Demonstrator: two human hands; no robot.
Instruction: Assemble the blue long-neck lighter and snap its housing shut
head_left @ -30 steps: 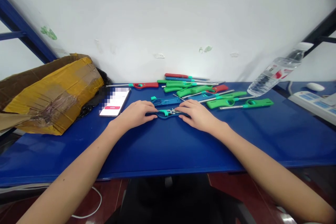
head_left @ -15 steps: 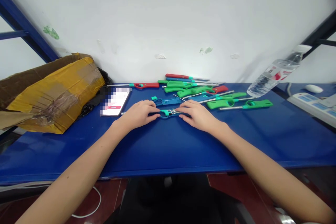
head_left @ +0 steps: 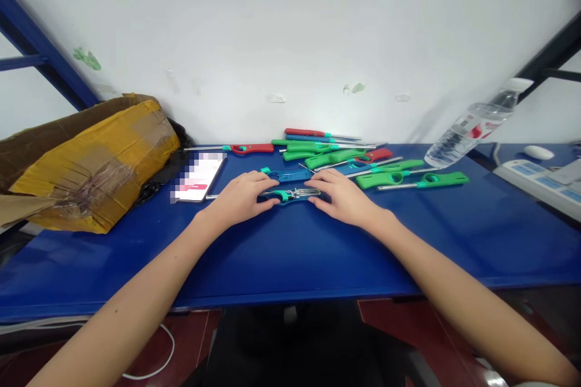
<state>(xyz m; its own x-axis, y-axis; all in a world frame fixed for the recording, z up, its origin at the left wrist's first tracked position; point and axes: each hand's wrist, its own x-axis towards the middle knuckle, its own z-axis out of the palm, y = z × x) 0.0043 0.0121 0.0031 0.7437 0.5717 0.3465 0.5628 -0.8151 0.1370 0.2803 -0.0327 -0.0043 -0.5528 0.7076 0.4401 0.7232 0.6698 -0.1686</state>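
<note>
An opened blue utility lighter (head_left: pixel 295 198) lies on the table between my hands, its turquoise trigger, thin wires and clear inner tank exposed. My left hand (head_left: pixel 242 196) is closed on its front end by the trigger, and the metal tube sticks out to the left beneath the fingers. At the rear end, my right hand (head_left: pixel 345 198) grips the handle between thumb and fingers. Just behind lies the loose blue half shell (head_left: pixel 290 176), close to the fingertips of both hands. A thin dark rod (head_left: pixel 308 169) by the right fingers is too small to name.
Several green, red and blue lighters (head_left: pixel 333 148) are heaped behind my right hand. A red lighter (head_left: pixel 256 148) and a phone (head_left: pixel 200 178) lie left. Farther out stand a taped cardboard box (head_left: pixel 104 163), a tilted water bottle (head_left: pixel 472 130) and a white power strip (head_left: pixel 540 178).
My right fingers have shifted slightly off the lighter's middle, and more of its inner tank shows. My left hand stays at the trigger end. The view has moved very slightly.
</note>
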